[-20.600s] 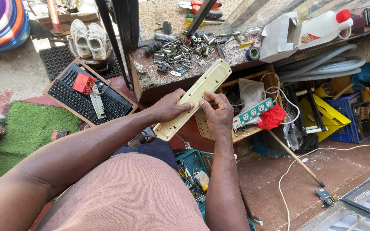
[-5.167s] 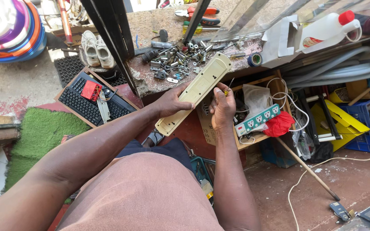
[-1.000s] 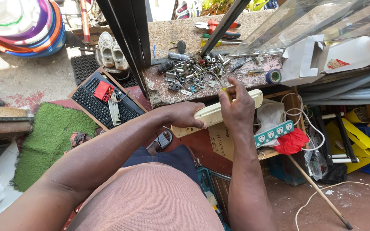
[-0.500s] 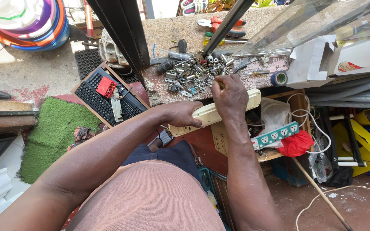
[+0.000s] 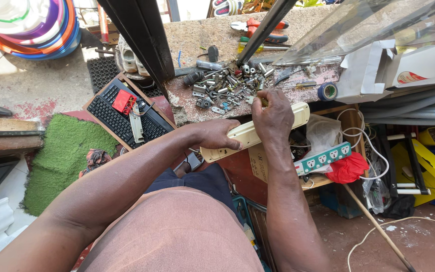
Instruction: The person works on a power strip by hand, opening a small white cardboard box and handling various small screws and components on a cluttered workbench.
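A long cream plastic power strip casing [image 5: 247, 135] lies across my lap, just in front of a low concrete ledge [image 5: 202, 38]. My left hand [image 5: 216, 135] grips its near end from the side. Above the casing's middle, my right hand [image 5: 273, 113] is closed with its fingertips pinched on something small and yellowish at the edge of a pile of screws and metal parts [image 5: 227, 85]; I cannot tell what the small thing is. The far end of the casing [image 5: 300, 112] sticks out to the right of my right hand.
A black keyboard [image 5: 122, 113] with a red part on it lies in a wooden tray at left. A green-and-white socket strip [image 5: 323, 157], red cloth and white cable sit in a box at right. Blue tape roll [image 5: 327, 91], pliers [image 5: 258, 25], white bottle [image 5: 429, 63], green mat [image 5: 61, 161].
My right hand has moved from the casing up to the edge of the screw pile. The casing has swung from steeply tilted to nearly level. The camera has drifted left.
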